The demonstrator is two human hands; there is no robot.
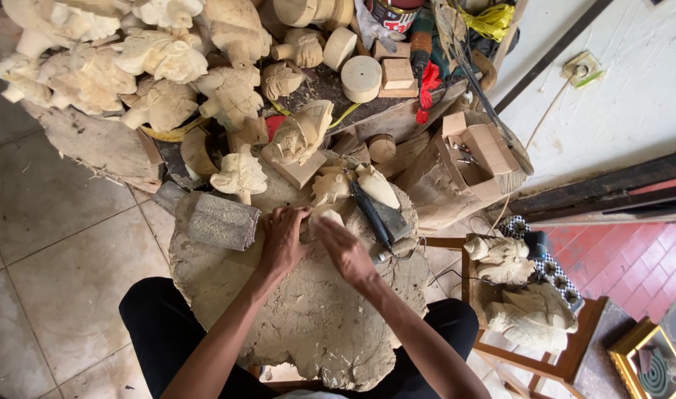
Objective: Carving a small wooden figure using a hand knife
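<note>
Carving (324, 219): a small pale, raw-wood piece, smooth and rounded, is held at the far edge of the block; its long axis cannot be told
Left hand (282, 240): fingers are curled around the carving's left side
Right hand (343, 247): blurred, closed against the carving's right side
Block (316, 325): a broad stump top, rough, chipped and grey-brown
Mallet (213, 219): a scuffed cylindrical head, laid left of the hands

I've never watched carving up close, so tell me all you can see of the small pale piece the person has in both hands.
The small wooden piece looks like pale, unfinished wood with a rounded top. Most of it is hidden, so its carving cannot be told. It sits low over the far part of the rough round stump top. The left hand grips it from the left; the blurred right hand covers its right side.
</note>
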